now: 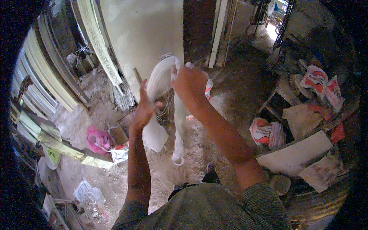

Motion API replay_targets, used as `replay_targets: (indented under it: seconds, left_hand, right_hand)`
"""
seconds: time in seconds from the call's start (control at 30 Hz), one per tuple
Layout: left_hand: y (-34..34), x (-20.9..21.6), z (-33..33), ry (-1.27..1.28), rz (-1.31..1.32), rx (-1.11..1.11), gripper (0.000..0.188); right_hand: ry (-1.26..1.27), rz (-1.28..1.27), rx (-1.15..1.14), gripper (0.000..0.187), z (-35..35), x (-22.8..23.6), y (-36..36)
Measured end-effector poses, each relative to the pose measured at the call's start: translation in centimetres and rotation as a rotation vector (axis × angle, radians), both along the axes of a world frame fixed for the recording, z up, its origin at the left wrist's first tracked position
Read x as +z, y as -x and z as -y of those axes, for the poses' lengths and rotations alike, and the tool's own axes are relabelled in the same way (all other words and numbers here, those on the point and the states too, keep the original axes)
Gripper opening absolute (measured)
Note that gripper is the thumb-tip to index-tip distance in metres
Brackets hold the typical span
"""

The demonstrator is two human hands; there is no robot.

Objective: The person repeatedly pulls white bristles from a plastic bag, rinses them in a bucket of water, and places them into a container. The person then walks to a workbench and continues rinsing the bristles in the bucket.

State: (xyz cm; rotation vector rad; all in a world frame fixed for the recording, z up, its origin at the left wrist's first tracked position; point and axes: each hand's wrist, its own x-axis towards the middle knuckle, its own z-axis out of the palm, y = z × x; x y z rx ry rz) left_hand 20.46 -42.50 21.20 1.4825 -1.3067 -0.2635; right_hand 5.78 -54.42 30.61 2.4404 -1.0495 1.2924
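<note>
In front of me hangs a long skein of white fibre or yarn (158,76), bent into an arch at the top. My right hand (191,85) is closed round its upper right part. From there a twisted length drops straight down and ends in a small loop. My left hand (142,109) is beside the left side of the arch, fingers stretched up and thumb apart. Whether its palm touches the strands I cannot tell. Thin loose cords (165,109) show behind, and below them a white piece (155,136), partly behind my left forearm.
Left on the dusty floor lie a pink bag (97,140) and a crumpled white sheet (89,191). Printed white sacks (264,132), a pale board (297,153) and a brown slab (303,119) crowd the right. Ahead stands a pale panel (142,34); a bright doorway (274,28) opens far right.
</note>
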Motion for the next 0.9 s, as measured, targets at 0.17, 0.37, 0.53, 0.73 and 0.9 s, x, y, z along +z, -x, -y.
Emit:
replay_targets:
  seconds: [0.17,0.37,0.53,0.73,0.9]
  left_hand:
    - [7.1,2.2,7.1,-0.005,0.186,0.286,0.145]
    - [14.0,2.8,19.2,0.105,0.391,0.641,0.139]
    - [15.7,2.8,29.8,0.103,0.214,0.617,0.089]
    - [17.3,4.9,38.7,-0.009,-0.093,0.043,0.032]
    - [18.7,4.5,46.9,-0.067,-0.175,-0.247,0.025]
  right_hand:
    - [-0.112,0.001,0.065,0.027,5.7,1.2,2.8]
    - [-0.058,0.004,0.05,0.021,15.2,3.8,7.3]
    - [0.072,-0.067,0.062,0.021,23.6,4.9,12.5]
    - [0.1,-0.003,-0.023,0.022,32.0,5.2,17.0]
    - [0.13,-0.009,-0.116,0.022,38.4,5.4,20.0]
